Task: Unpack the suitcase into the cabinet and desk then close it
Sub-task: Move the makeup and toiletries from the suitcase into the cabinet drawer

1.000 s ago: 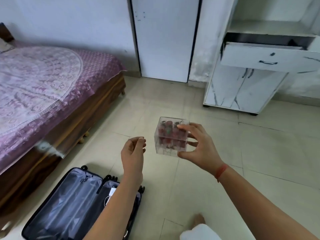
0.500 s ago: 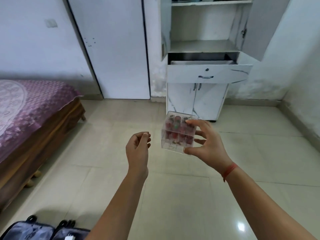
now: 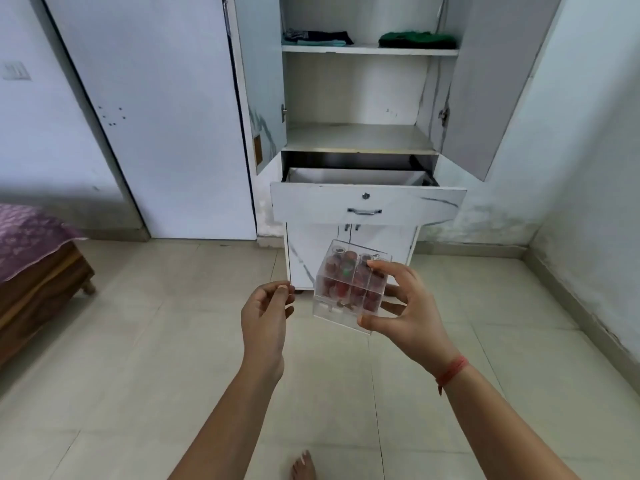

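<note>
My right hand grips a clear plastic box with small reddish items in its compartments, held in the air above the floor. Just left of the box, not touching it, my left hand hangs with loosely curled fingers and holds nothing. Straight ahead stands the white cabinet with both upper doors swung open. Its drawer is pulled out. Folded dark clothes and a green garment lie on the top shelf. The suitcase is out of view.
A white door stands left of the cabinet. The corner of a bed with a purple cover juts in at the left. A wall runs along the right. My bare foot shows on the tiled floor.
The view has swung up and away from the suitcase toward the cabinet, which is now closer and centred. Both hands keep their poses, the right still carrying the box.
</note>
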